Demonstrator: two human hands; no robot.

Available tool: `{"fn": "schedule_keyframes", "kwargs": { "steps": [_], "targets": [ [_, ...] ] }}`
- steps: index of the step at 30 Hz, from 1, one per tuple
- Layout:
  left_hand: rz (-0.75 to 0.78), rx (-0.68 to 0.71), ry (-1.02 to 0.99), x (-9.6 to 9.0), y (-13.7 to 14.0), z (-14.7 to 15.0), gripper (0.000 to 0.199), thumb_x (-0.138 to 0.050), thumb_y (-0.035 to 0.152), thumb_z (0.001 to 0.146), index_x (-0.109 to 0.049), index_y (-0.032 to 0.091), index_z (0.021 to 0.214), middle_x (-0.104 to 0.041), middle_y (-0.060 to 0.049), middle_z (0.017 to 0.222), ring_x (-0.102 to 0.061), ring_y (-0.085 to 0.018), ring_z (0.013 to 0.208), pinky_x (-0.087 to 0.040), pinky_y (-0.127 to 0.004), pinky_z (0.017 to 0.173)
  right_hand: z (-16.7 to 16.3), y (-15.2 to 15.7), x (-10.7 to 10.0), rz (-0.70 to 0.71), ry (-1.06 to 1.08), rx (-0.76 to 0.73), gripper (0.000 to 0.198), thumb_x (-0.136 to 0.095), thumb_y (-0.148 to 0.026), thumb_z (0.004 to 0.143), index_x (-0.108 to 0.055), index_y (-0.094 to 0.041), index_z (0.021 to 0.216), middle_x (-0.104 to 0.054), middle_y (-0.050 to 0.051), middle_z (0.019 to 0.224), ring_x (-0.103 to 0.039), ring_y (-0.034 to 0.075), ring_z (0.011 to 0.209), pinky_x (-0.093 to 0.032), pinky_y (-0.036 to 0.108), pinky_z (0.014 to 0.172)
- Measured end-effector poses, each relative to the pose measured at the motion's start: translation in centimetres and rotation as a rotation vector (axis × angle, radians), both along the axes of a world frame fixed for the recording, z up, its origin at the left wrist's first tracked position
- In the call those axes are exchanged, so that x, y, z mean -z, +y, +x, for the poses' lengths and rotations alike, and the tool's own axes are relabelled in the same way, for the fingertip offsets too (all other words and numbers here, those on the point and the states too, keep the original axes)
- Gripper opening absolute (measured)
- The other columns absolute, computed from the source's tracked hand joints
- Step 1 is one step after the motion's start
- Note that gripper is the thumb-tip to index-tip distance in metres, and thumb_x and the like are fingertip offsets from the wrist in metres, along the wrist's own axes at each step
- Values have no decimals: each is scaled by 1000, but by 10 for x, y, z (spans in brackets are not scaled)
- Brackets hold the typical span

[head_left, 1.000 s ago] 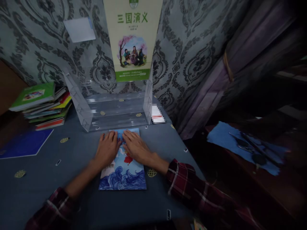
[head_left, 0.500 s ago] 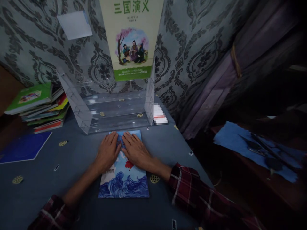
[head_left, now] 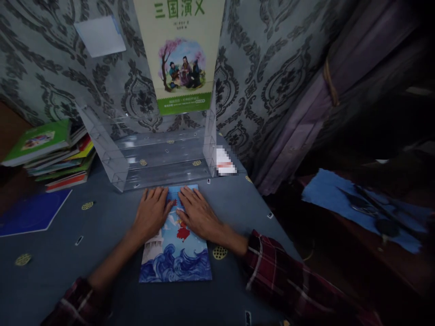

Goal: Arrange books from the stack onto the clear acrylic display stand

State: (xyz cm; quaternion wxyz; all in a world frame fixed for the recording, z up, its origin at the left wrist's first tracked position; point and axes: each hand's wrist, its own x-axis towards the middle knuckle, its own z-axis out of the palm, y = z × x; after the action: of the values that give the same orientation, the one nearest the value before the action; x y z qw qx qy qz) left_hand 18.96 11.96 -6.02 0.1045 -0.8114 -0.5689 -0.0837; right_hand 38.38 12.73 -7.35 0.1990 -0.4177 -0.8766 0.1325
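Observation:
A book (head_left: 183, 265) with blue waves and a small red figure on its cover lies flat on the table, its long side pointing away from me. My left hand (head_left: 152, 212) rests flat on the upper left of the cover, fingers stretched forward. On the upper right lies my right hand (head_left: 197, 212), palm down with its fingers extended. The hands are a little apart, and part of the cover is hidden under them. Just beyond the book stands a clear acrylic rack (head_left: 166, 156). A cream and green book (head_left: 183, 59) stands upright at its back.
At the left is a stack of books (head_left: 47, 140) with a green one on top. A blue book (head_left: 37, 210) lies in front of it. A white paper (head_left: 100, 36) is on the patterned wall. To the right, past the table edge, scissors (head_left: 358, 203) lie on a blue cloth (head_left: 326, 190).
My hands have moved slightly apart on the cover, the right one shifting to the right. The book stays in place. The whole view has shifted slightly.

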Motion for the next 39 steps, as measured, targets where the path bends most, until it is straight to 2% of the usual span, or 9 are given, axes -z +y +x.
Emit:
{"fn": "schedule_keyframes", "kwargs": {
  "steps": [6,13,20,29,34,39],
  "targets": [
    [20,4,-7,2,0,1,44,-38,36,106,-58,11,136,-65,-19,131,-60,-33,123,-38,-55,115,4,1,-1,-12,25,-23,55,-49,-37,104,-49,-6,149,-46,24,157,-36,31,153,-31,54,126],
    [-2,75,-123,13,7,-7,44,-37,35,105,-56,13,139,-62,-18,139,-59,-30,127,-45,-49,110,13,1,-1,-16,45,24,55,-53,-38,103,-50,-7,149,-47,24,157,-37,32,152,-31,56,125],
    [-38,74,-69,-3,10,1,37,-40,34,104,-60,16,131,-66,-16,124,-61,-30,114,-49,-47,100,13,1,3,3,61,14,56,-47,-41,105,-48,-8,150,-44,23,159,-36,32,153,-31,58,125],
    [-59,27,111,-17,7,15,40,-40,36,106,-58,21,139,-64,-14,121,-58,-31,111,-45,-49,99,19,-1,-1,9,6,38,54,-50,-42,104,-50,-10,148,-47,22,157,-36,33,152,-31,59,124],
    [-57,-2,92,-17,8,21,38,-41,36,105,-62,20,132,-63,-16,122,-58,-33,112,-45,-52,98,22,1,0,19,8,28,53,-50,-43,104,-51,-12,147,-47,21,157,-37,32,152,-32,58,123],
    [-60,98,-29,-7,14,24,37,-43,27,104,-59,19,135,-63,-15,132,-57,-30,119,-48,-47,100,29,2,0,27,5,29,51,-54,-40,103,-52,-13,146,-47,20,158,-36,32,152,-33,58,123]
  ]
}}
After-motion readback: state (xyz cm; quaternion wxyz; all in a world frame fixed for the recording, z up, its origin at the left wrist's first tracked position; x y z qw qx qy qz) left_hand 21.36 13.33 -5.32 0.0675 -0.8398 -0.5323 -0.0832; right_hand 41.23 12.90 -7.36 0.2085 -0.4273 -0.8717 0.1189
